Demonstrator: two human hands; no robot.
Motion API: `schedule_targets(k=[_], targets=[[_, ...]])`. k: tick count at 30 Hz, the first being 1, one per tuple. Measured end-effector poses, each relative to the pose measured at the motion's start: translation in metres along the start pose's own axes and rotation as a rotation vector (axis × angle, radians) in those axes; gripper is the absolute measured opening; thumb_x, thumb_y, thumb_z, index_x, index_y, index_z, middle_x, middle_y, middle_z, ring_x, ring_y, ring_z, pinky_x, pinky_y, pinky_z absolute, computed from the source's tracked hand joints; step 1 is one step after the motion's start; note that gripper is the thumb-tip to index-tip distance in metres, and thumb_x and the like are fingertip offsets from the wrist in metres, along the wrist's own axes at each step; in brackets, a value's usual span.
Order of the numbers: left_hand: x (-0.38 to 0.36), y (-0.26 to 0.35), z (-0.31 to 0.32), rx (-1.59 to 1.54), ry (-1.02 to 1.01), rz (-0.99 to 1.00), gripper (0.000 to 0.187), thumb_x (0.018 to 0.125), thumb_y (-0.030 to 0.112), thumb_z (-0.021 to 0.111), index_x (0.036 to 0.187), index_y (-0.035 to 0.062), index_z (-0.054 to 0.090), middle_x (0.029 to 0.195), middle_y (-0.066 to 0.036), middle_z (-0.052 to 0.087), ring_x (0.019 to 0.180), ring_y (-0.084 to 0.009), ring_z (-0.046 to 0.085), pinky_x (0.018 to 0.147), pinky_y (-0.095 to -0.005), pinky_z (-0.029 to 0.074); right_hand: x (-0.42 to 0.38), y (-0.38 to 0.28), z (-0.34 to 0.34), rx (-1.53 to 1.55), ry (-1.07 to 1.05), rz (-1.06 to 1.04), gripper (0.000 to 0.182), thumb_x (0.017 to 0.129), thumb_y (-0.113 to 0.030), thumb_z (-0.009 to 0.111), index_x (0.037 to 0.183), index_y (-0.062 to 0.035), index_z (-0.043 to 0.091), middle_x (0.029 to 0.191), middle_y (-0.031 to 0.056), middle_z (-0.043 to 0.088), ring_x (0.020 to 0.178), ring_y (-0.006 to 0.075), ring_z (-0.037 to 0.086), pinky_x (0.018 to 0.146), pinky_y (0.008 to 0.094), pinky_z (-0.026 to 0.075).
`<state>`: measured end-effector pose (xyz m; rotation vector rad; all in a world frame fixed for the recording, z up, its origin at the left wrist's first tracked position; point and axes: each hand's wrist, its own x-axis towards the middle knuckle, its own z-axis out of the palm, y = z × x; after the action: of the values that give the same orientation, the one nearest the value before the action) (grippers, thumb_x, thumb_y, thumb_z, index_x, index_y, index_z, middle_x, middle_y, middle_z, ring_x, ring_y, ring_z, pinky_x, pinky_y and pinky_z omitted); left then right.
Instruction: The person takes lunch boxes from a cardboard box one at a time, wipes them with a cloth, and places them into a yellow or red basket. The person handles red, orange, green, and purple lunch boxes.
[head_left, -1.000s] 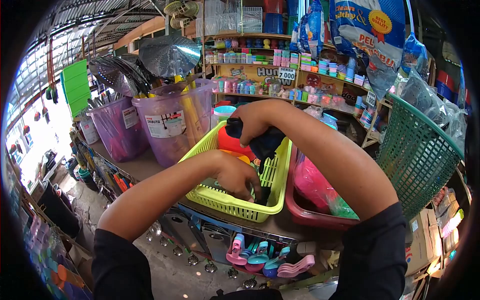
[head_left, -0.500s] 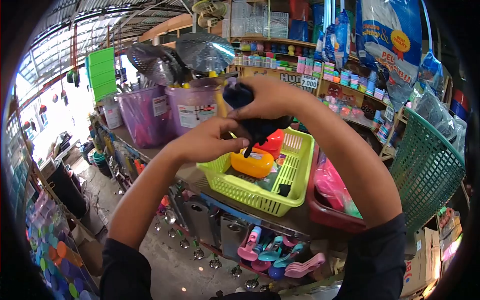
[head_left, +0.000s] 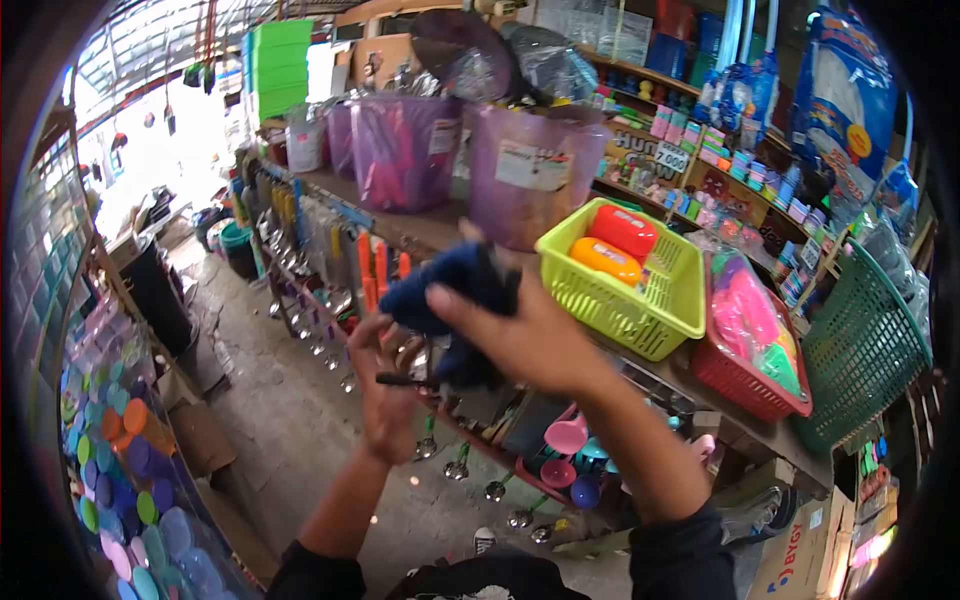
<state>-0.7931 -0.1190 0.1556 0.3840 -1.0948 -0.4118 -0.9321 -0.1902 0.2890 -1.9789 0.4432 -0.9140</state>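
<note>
A dark blue and black cloth bundle (head_left: 445,290) is in front of me, smeared by motion. My right hand (head_left: 520,325) is closed around its right side, with the thumb laid across the blue cloth. Beneath and to the left, my left hand (head_left: 385,385) has its fingers curled up against the bundle's lower edge. A thin black strip (head_left: 405,380) from the bundle crosses the left palm. Beyond the right hand, a yellow-green basket (head_left: 625,325) on the counter holds an orange case (head_left: 605,260) and a red case (head_left: 625,230).
Purple tubs (head_left: 535,190) of utensils line the counter. A red basket (head_left: 750,375) with bagged pink and green items adjoins a tall green basket (head_left: 865,340). Ladles (head_left: 457,465) hang below the counter edge. Colourful lidded containers (head_left: 140,500) stand left of the concrete aisle (head_left: 260,400).
My view has swung left and down. Both hands, with the dark bundle, have moved from over the yellow-green basket to in front of the counter, above the aisle.
</note>
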Motion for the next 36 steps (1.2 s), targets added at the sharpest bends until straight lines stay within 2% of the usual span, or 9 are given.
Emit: schedule_targets(k=[3,5,8,13,19,20,26,35,36], targets=[[-0.036,0.032,-0.013,-0.336,0.266,-0.272,0.056,0.093,0.022,0.059,0.139,0.0055,0.034,0.128,-0.007,0.044,0.115,-0.0159,0.047,0.099,-0.0329,0.038,-0.044,0.039,0.051,0.331,-0.169,0.116,0.090,0.097,-0.030,0.064,0.155,0.0020,0.005,0.143,0.0129,0.045,0.132,0.0167,0.041,0.111,0.0322,0.030],[-0.070,0.030,-0.043,-0.119,0.339,-0.336,0.048,0.093,0.018,0.059,0.135,0.0053,0.038,0.122,-0.006,0.046,0.104,-0.0122,0.047,0.091,-0.0284,0.039,-0.068,0.073,0.082,0.502,-0.203,0.216,0.085,0.098,-0.024,0.062,0.156,-0.0005,0.003,0.142,0.0093,0.045,0.129,0.0153,0.042,0.110,0.0306,0.031],[-0.110,0.029,-0.073,0.361,0.507,-0.392,0.029,0.093,0.003,0.057,0.121,0.0055,0.049,0.102,-0.001,0.049,0.081,-0.0046,0.041,0.070,-0.0198,0.036,-0.093,0.115,0.120,0.613,-0.225,0.498,0.074,0.097,-0.022,0.064,0.154,0.0001,0.023,0.135,0.0073,0.051,0.122,0.0151,0.048,0.107,0.0308,0.036],[-0.187,0.030,-0.119,0.611,0.838,-0.469,0.025,0.092,0.002,0.061,0.114,0.0068,0.050,0.095,0.000,0.051,0.081,-0.0041,0.046,0.065,-0.0206,0.038,-0.109,0.174,0.194,0.765,-0.382,0.796,0.042,0.089,-0.011,0.069,0.126,0.0036,0.057,0.119,0.0106,0.065,0.107,0.0212,0.063,0.097,0.0349,0.048],[-0.234,0.095,-0.115,0.875,1.159,-0.480,0.026,0.093,0.005,0.061,0.117,0.0065,0.049,0.102,-0.006,0.054,0.091,-0.0101,0.055,0.076,-0.0261,0.048,-0.074,0.211,0.273,0.849,-0.735,0.978,0.031,0.083,-0.001,0.067,0.113,0.0031,0.062,0.104,0.0121,0.070,0.092,0.0264,0.068,0.088,0.0393,0.054],[-0.239,0.106,-0.109,0.895,1.219,-0.516,0.028,0.094,0.003,0.058,0.120,0.0055,0.047,0.108,-0.008,0.055,0.100,-0.0132,0.058,0.084,-0.0292,0.049,-0.067,0.206,0.286,0.840,-0.868,0.946,0.041,0.084,-0.005,0.066,0.122,0.0061,0.058,0.117,0.0163,0.066,0.107,0.0307,0.063,0.097,0.0421,0.049],[-0.284,0.138,-0.070,1.153,1.482,-0.179,0.032,0.095,-0.001,0.054,0.124,0.0048,0.042,0.116,-0.010,0.057,0.106,-0.0192,0.062,0.095,-0.0340,0.048,-0.073,0.190,0.364,0.958,-1.207,1.055,0.042,0.084,-0.009,0.064,0.123,0.0041,0.055,0.116,0.0179,0.063,0.105,0.0361,0.063,0.092,0.0514,0.053],[-0.380,0.195,0.000,1.224,1.871,0.040,0.038,0.088,-0.002,0.056,0.124,0.0021,0.046,0.114,-0.009,0.059,0.099,-0.0125,0.060,0.090,-0.0288,0.048,-0.142,0.137,0.415,0.865,-1.533,1.102,0.044,0.087,-0.011,0.063,0.127,0.0043,0.052,0.119,0.0198,0.061,0.107,0.0369,0.063,0.091,0.0512,0.054],[-0.385,0.210,0.005,1.388,1.977,-0.179,0.036,0.087,0.000,0.058,0.121,0.0013,0.048,0.112,-0.010,0.059,0.097,-0.0157,0.061,0.088,-0.0303,0.049,-0.150,0.132,0.416,0.852,-1.586,1.087,0.043,0.088,-0.010,0.062,0.127,0.0042,0.051,0.119,0.0197,0.061,0.107,0.0372,0.063,0.091,0.0512,0.054]])
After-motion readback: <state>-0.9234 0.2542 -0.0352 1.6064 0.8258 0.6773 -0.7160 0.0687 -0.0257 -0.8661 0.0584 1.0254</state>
